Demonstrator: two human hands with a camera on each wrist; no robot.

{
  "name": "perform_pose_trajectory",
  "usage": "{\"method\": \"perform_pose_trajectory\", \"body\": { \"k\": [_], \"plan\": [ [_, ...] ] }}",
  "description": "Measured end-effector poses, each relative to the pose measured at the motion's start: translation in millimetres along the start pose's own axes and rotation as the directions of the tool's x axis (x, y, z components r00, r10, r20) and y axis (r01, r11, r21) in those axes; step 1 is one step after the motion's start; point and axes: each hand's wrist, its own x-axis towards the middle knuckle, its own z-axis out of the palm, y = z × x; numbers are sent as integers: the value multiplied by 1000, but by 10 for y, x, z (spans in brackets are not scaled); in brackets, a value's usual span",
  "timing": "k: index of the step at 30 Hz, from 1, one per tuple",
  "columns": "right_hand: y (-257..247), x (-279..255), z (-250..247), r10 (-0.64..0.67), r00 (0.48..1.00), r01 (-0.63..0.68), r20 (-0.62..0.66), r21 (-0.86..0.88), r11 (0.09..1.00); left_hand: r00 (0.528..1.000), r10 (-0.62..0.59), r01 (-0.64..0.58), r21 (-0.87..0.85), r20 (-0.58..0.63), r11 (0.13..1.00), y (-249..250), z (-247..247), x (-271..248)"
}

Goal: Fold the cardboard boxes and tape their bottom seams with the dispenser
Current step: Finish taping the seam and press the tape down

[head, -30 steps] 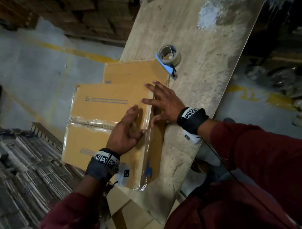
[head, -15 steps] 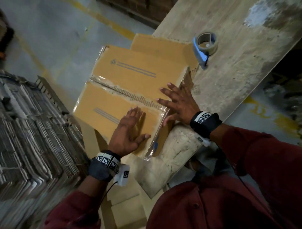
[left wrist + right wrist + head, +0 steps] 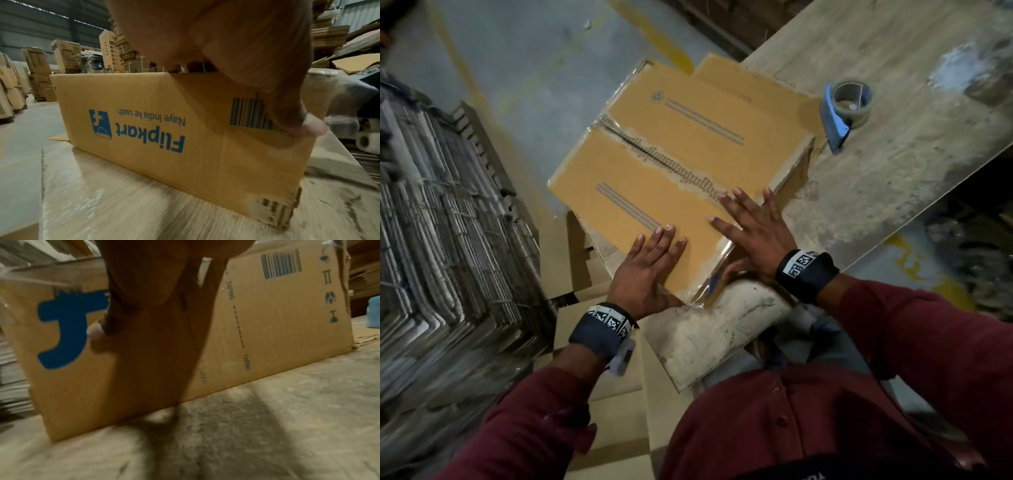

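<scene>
Now the cardboard box (image 3: 671, 164) stands on the table's (image 3: 893, 192) near left end, taped bottom seam up. Left hand (image 3: 647, 270) and right hand (image 3: 753, 229) press flat, fingers spread, on its near edge. Tape dispenser (image 3: 842, 109) lies just right.

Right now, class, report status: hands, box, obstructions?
Both hands, left and right, flat on box. Seam taped. Dispenser idle beside box.
</scene>
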Motion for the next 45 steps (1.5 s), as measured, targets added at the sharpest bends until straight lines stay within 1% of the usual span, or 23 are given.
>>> {"method": "perform_pose_trajectory", "body": {
  "k": [2, 3, 6, 8, 10, 13, 16, 18, 20, 23, 28, 31, 36, 43, 45],
  "plan": [
    [33, -45, -11, -12, 1000, 12, -5, -32, 999, 1000, 4, -4, 14, -6, 1000, -1, 10, 1],
    [10, -54, -38, -19, 999, 18, -30, -29, 999, 1000, 2, -2, 14, -2, 1000, 2, 15, 5],
    [-237, -11, -143, -47, 995, 46, -84, -8, 999, 1000, -6, 5, 16, 9, 1000, -5, 27, 7],
    [-387, 44, -127, -62, 997, 62, -50, 3, 998, 1000, -8, 7, 21, 22, 1000, -6, 26, 1],
    [-418, 34, -57, -84, 996, 85, -16, 15, 996, 1000, -10, 9, 26, 23, 1000, 4, 20, 9],
    [-326, -87, 74, -130, 991, 129, -18, -57, 990, 1000, -4, 4, 22, 5, 1000, 25, 24, 13],
    [-346, -121, 5, -143, 989, 142, -30, -49, 989, 1000, 2, -1, 28, -17, 1000, 50, 31, 9],
    [-419, -87, -64, -152, 988, 152, -3, -26, 988, 1000, 4, -3, 29, -29, 1000, 59, 26, 3],
    [-460, -59, -73, -181, 983, 182, 17, -46, 982, 1000, -4, 5, 40, -30, 999, 89, 10, 3],
    [-429, -66, -22, -207, 978, 208, 14, -103, 973, 999, -39, 41, 65, -30, 997, 166, 17, -10],
    [-386, -107, -25, -213, 977, 215, 29, -159, 964, 992, -107, 114, 106, -73, 988, 284, 135, -17],
    [-409, -121, -8, -200, 980, 201, 23, -143, 969, 986, -145, 154, 119, -79, 981, 312, 202, -21],
    [-430, -127, 4, -201, 980, 201, 7, -101, 974, 982, -155, 167, 116, -104, 979, 296, 219, -37],
    [-432, -119, 16, -206, 979, 205, -15, -43, 978, 952, -281, 285, 23, -119, 958, 483, 191, -10],
    [-444, -118, 22, -192, 981, 192, -21, -20, 981, 949, -281, 286, 12, -140, 958, 497, 195, 3]
  ]
}}
